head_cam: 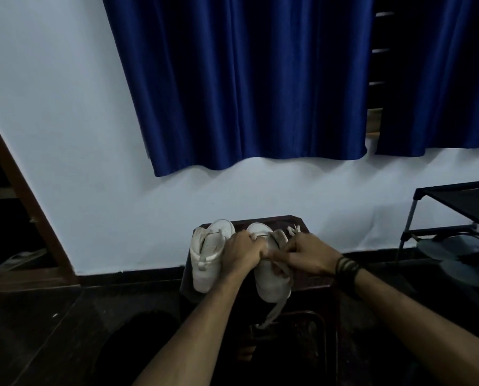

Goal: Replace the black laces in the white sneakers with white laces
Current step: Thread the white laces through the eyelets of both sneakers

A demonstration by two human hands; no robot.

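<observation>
Two white sneakers stand side by side on a small dark stool (299, 222), toes pointing away from me. The left sneaker (207, 254) carries white laces. Over the right sneaker (273, 282) both hands meet. My left hand (244, 250) grips the shoe's upper near the eyelets. My right hand (308, 253) pinches a white lace (276, 307) whose free end hangs down past the heel toward the floor. A loose white lace piece (294, 229) lies on the stool behind my right hand. No black lace shows.
A white wall with blue curtains (246, 79) rises behind the stool. A black shoe rack (453, 215) with grey footwear stands at the right. A brown door frame (23, 196) is at the left. The floor is dark.
</observation>
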